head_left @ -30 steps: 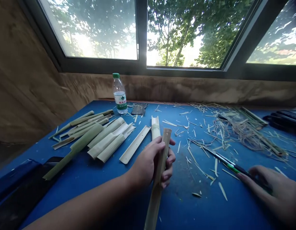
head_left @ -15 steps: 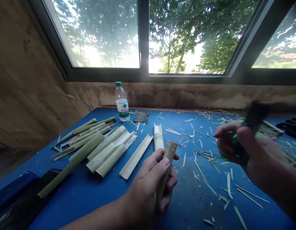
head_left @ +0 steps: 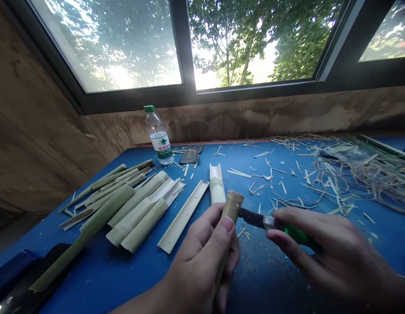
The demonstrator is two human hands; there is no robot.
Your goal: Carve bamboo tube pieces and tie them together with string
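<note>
Fingers of the left hand (head_left: pixel 205 253) wrap the bamboo (head_left: pixel 233 204) over the worktop (head_left: pixel 261 270), well short of its far edge; the right hand's (head_left: pixel 333 250) grip the knife (head_left: pixel 269 222). Apparently trimming the tip, which calls for steady bamboo and a controlled blade.

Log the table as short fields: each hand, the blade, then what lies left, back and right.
Left hand: grips a bamboo piece, top end showing above the thumb
Right hand: holds a knife by its green handle
Blade: meets the bamboo's edge just below that end; cutting depth unclear
Left: split bamboo pieces on the blue table
Back: bottle, upright, green cap
Right: tangled strands
</note>
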